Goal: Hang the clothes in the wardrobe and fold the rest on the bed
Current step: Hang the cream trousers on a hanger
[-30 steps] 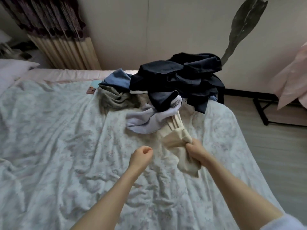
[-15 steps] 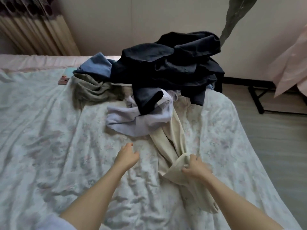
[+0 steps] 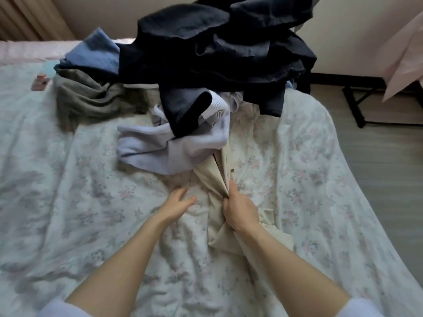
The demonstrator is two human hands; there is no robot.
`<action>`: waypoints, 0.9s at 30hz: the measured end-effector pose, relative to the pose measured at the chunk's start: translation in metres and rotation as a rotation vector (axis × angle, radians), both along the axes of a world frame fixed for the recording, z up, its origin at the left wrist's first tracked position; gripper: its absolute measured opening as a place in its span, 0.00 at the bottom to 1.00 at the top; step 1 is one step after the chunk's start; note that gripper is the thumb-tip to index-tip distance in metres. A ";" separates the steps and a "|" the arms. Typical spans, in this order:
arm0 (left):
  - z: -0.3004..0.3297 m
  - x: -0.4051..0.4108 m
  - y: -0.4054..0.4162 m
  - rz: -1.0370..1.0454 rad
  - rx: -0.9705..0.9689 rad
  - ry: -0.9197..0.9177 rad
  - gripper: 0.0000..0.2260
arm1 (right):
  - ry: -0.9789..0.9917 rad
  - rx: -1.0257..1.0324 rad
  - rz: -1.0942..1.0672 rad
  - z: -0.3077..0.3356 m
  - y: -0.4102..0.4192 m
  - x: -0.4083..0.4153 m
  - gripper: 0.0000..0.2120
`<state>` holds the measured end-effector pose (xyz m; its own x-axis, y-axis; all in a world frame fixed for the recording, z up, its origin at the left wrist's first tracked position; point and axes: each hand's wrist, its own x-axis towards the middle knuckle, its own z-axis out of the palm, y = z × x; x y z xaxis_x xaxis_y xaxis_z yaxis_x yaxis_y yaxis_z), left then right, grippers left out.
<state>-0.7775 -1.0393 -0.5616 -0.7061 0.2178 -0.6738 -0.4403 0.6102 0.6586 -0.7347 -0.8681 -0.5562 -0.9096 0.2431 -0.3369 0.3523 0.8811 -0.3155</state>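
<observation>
Progress looks minimal: nothing is folded, and the clothes pile (image 3: 206,72) sits heaped on the bed (image 3: 68,202). Right hand (image 3: 240,209) grips the cream garment (image 3: 217,179), trapped under the pile; left hand (image 3: 176,202) hovers open beside it.

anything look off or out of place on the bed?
Nothing damaged or spilled. The cream garment gripped by the right hand is still pinned under the lavender garment and the dark clothes pile. A small pink item lies beside the pile; too blurred to identify.
</observation>
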 end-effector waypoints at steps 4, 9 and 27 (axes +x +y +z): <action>0.030 0.016 -0.005 0.198 0.087 -0.090 0.21 | 0.099 -0.212 -0.025 0.053 0.004 -0.009 0.13; 0.096 0.038 0.009 0.458 0.283 -0.258 0.16 | 0.288 -0.413 -0.113 0.152 0.017 -0.038 0.06; 0.314 0.089 0.067 0.385 0.960 -0.351 0.32 | 0.476 -0.704 0.116 0.396 0.061 0.146 0.12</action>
<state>-0.6889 -0.9726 -0.2473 -0.6408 0.5662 -0.5184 -0.7482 -0.3094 0.5869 -0.5884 -0.8074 -0.1606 -0.9986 0.0175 0.0494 -0.0365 0.4463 -0.8942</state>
